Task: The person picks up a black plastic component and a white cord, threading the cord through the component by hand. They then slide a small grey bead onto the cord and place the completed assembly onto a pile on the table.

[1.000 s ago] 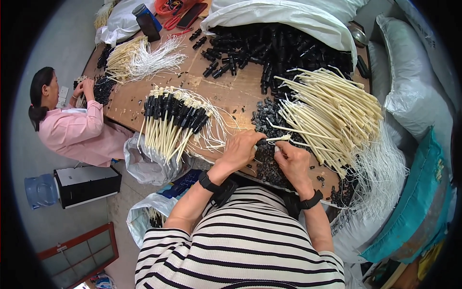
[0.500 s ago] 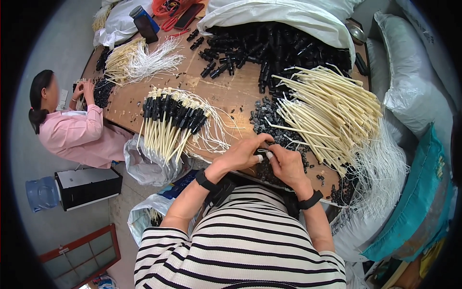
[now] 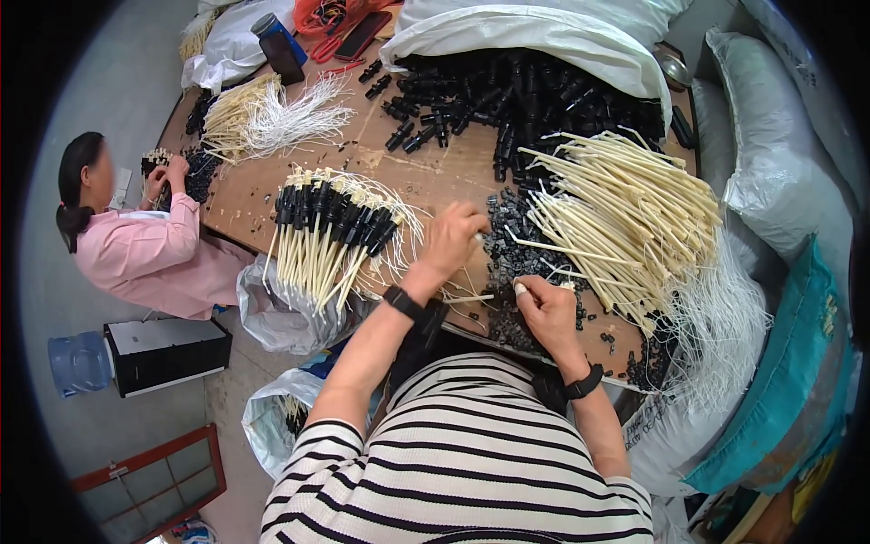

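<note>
Mid-assembly at a wooden bench: right hand pinched on a cream plastic stick, left hand curled closed over small black plastic caps, apparently picking one. Beyond, black-tipped finished sticks fanned out, loose cream sticks piled.

A big white sack is lying open at the far side of the worktop, well beyond the left hand. Two more white sacks are leaning well off to the right of the right hand, with a teal bag sitting nearer, low on that side. A clear plastic bag is hanging from the worktop's edge, left of the left hand, and another is resting below it.
</note>
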Motion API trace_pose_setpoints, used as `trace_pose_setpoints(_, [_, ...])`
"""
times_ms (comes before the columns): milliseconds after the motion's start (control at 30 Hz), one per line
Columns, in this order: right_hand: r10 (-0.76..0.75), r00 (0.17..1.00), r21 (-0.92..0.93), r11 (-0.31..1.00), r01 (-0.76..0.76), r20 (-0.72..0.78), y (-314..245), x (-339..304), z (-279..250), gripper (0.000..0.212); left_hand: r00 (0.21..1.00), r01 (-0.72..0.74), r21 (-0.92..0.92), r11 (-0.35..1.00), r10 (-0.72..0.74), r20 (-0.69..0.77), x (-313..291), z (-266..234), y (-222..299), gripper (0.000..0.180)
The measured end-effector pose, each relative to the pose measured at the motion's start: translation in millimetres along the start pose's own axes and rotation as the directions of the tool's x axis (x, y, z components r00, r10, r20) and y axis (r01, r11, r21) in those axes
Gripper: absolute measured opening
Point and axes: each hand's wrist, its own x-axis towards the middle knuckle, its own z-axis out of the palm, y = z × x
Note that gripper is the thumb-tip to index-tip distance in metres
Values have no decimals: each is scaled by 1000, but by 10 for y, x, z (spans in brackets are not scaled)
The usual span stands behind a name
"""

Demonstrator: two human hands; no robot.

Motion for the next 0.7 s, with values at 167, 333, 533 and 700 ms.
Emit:
trace_pose_setpoints(167, [26,999,41,999,-24,-33,76,-11,-78,14,976,216,-23,976,-215,22,-184,-63,-264,16])
trace_pose_setpoints(333, [138,990,82,987,-136,-17,91,78,-66,15,903,415,-343,843,-428,41,-197,-127,-31,26])
trace_pose_setpoints(533, [125,987,79,990,-117,-104,86,153,73,12,978,208,-597,775,-178,110,-198,72,591,23])
trace_pose_setpoints(700, [-289,928,-317,926,207,-237,104,115,88,9,816,550,-727,411,-452,361,-213,95,740,26])
